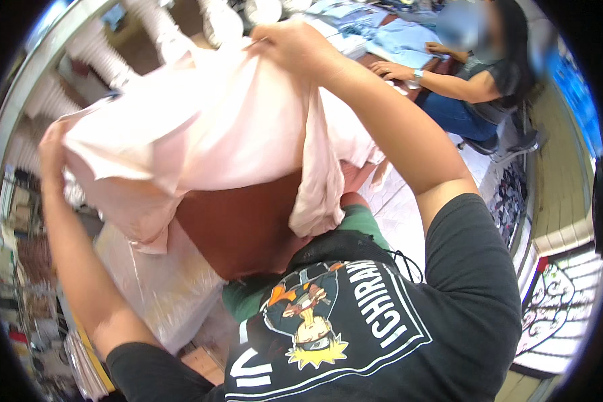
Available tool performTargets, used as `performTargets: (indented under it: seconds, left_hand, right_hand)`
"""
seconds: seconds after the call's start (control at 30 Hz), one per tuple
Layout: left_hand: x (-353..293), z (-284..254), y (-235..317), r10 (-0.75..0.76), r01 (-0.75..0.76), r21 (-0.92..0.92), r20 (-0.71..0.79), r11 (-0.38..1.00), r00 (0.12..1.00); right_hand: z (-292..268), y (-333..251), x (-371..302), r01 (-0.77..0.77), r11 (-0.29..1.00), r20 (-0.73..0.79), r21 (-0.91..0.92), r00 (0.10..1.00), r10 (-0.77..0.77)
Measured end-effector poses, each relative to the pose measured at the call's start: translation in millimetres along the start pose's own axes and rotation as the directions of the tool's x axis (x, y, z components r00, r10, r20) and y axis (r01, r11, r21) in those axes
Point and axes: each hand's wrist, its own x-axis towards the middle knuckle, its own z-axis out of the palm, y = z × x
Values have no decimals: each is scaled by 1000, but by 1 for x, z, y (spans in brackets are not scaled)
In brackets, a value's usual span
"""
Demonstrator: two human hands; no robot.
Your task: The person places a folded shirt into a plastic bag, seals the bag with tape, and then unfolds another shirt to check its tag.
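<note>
A pale pink garment (241,144), which looks like a shirt, hangs spread out in the air between my two hands. My left hand (52,149) is closed on its edge at the far left. Higher up, my right hand (289,45) pinches another edge with the fingers pressed together. A loose sleeve-like part (319,191) dangles at the garment's right side, and a smaller flap droops at the lower left. Soft folds run across the cloth, which hides much of what lies behind it. A reddish-brown surface (238,224) shows just beneath it, close to my lap.
Several white ribbed, tube-like items (100,57) line the far left. A bundle in clear plastic (157,285) stands below the garment. At the upper right, another person (479,84) sits at a table with light blue cloth (405,39). Dark scraps (510,194) lie on the floor.
</note>
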Motion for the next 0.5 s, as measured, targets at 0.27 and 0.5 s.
performTargets:
  seconds: [0.27, 0.5]
  left_hand:
    - [-270, 121, -35, -202, 209, 33, -141, 977, 969]
    - [-330, 148, -20, -445, 436, 89, 196, 895, 874]
  right_hand:
    - [58, 21, -128, -174, 976, -114, -132, 981, 159]
    - [97, 43, -197, -257, 946, 214, -197, 930, 298]
